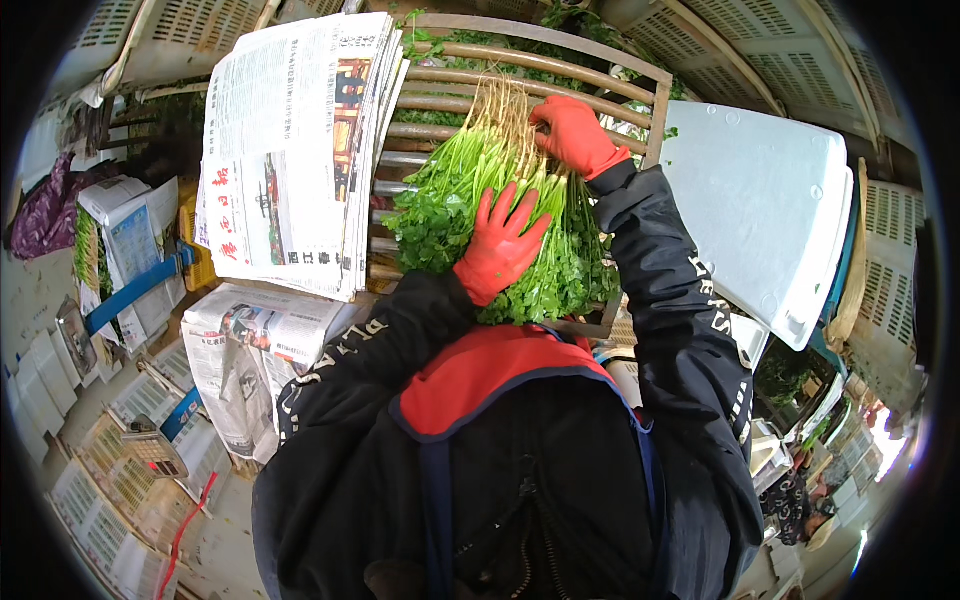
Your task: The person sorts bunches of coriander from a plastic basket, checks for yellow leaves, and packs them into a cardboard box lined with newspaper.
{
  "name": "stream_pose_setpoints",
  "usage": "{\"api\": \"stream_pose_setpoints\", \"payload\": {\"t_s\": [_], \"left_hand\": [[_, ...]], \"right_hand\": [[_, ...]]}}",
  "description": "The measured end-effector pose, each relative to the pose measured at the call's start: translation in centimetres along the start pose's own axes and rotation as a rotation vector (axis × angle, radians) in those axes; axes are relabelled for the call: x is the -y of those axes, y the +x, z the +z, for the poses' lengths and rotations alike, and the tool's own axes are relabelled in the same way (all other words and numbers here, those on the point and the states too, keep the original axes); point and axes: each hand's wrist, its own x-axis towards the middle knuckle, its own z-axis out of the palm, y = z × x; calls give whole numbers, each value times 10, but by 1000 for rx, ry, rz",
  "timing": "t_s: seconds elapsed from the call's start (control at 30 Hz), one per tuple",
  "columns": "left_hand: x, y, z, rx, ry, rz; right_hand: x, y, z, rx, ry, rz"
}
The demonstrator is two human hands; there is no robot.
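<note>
My left grip [500, 245] lies flat and open on a soft, light herb bunch [470, 200] while my right grip [572, 132] closes round its firmer root ends.

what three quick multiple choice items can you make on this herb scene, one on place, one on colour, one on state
1. Where does the stack of newspapers lie?
A. left of the herb bunch
B. right of the herb bunch
C. on top of the herb bunch

2. What colour are the gloves?
A. blue
B. red
C. yellow

3. How does the left hand meet the herb bunch?
A. lifted clear of it
B. flat on the leaves, fingers spread
C. clenched around a knife

Answers: 1 A, the papers sit to the left of the greens on the slatted rack. 2 B, both gloves are red. 3 B, the left hand presses on the leafy end while the right hand grips near the pale roots.
</note>
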Motion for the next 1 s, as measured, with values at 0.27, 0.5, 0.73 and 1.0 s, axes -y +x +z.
{"api": "stream_pose_setpoints", "payload": {"t_s": [0.27,0.5,0.73,1.0], "left_hand": [[-3,1,6,88,74,26],[10,22,-29,-261,-39,-59],[48,24,-14,-249,-61,-355],[55,20,2,-437,-36,-383]], "right_hand": [[-76,-1,-4,-495,-182,615],[-34,-38,-48,-318,401,540],[81,-43,12,-313,-31,288],[69,-61,27,-528,188,352]]}}
